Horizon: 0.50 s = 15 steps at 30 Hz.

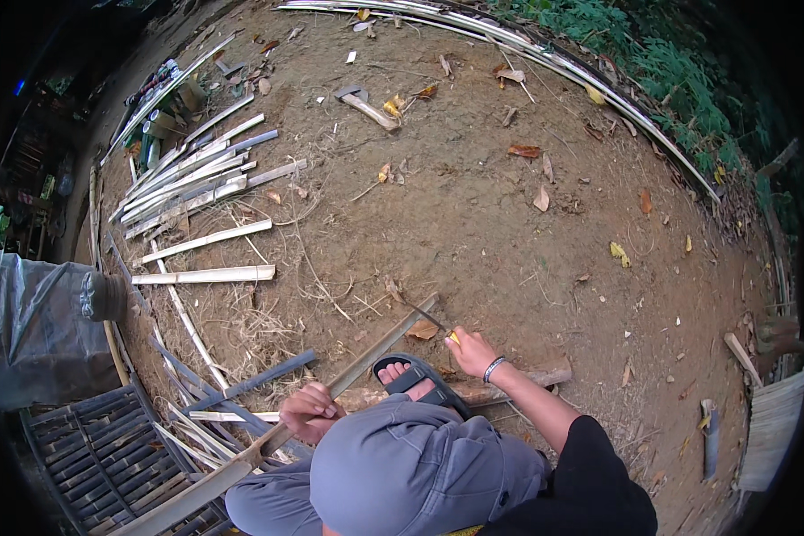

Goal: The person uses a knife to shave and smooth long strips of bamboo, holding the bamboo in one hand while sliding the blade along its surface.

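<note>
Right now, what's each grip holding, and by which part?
Right grip: knife, by its yellow handle. Left grip: split bamboo strip, partway along its length.

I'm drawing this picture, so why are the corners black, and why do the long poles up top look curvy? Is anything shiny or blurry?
In the head view, the wide fisheye lens leaves black corners and likely curves the long pale poles; in that head view, the plastic sheet has shiny streaks, and the right hand looks fairly clear.

No words, labels, numbers or signs can be read on anything in view here.
</note>
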### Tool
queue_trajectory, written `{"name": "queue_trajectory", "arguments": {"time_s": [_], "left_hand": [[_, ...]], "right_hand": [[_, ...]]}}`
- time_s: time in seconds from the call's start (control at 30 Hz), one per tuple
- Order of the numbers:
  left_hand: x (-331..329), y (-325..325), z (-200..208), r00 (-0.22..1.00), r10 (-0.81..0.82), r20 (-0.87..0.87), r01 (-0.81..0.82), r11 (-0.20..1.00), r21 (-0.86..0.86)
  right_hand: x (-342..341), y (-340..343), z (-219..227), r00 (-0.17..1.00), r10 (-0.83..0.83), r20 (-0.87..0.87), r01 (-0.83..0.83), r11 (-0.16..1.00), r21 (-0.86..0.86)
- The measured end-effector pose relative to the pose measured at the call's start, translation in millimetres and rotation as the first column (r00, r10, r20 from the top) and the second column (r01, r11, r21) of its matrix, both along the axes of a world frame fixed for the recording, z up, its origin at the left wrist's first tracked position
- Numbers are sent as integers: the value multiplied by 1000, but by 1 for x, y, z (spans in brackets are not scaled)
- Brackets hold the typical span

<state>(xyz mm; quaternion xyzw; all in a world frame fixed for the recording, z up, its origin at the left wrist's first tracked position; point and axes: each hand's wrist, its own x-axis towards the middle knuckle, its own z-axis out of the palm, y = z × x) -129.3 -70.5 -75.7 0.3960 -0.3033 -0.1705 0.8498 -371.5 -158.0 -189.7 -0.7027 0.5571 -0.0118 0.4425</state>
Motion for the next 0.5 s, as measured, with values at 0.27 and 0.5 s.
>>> {"name": "queue_trajectory", "arguments": {"time_s": [0.27,0.5], "left_hand": [[18,14,-14,964,-222,145,223,975,9],[18,12,-11,947,-288,145,289,957,14]], "right_hand": [[2,-31,-61,983,47,-178,-54,998,-37],[-11,-43,-71,968,130,-214,-140,990,-31]]}}
